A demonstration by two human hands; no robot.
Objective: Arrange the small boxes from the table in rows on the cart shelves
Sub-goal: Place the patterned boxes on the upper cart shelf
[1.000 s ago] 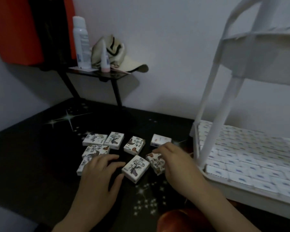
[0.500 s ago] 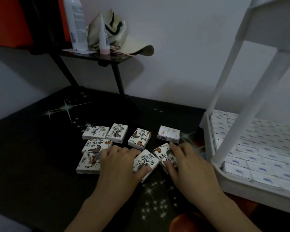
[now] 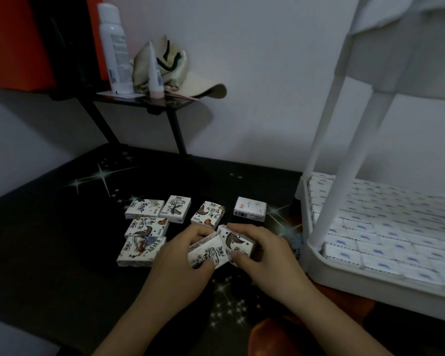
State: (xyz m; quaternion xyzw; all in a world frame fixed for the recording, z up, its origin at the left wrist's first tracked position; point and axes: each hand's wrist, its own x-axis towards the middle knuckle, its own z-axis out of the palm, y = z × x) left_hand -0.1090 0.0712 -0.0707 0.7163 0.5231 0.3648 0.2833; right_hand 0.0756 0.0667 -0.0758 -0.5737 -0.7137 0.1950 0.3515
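1. Half a second ago both hands lay on two boxes that rested flat on the black table [image 3: 62, 265]. Now the left hand [image 3: 183, 265] has fingers and thumb curled around the first small box [image 3: 206, 254]. The right hand [image 3: 267, 258] grips the second small box [image 3: 238, 244] in the same way.
2. Both boxes are now tilted and seem raised from the table. They touch edge to edge between the hands, to the left of the cart.
3. I judge that the pickup is done and that carrying them to the cart comes next.
4. Six other boxes [image 3: 147, 227] lie flat on the table, just behind and to the left of the hands, so work remains.
5. The lower shelf [image 3: 370, 281] already carries tight rows of white boxes [image 3: 396, 240]. I see no free place there, and the top of the upper shelf is hidden.
6. A white post [image 3: 344, 170] stands at the near corner, between the hands and the rows, so the hands must pass around it.
7. A spray can [image 3: 113, 47], a small tube [image 3: 154, 70] and a cap [image 3: 180, 70] stand well apart behind.
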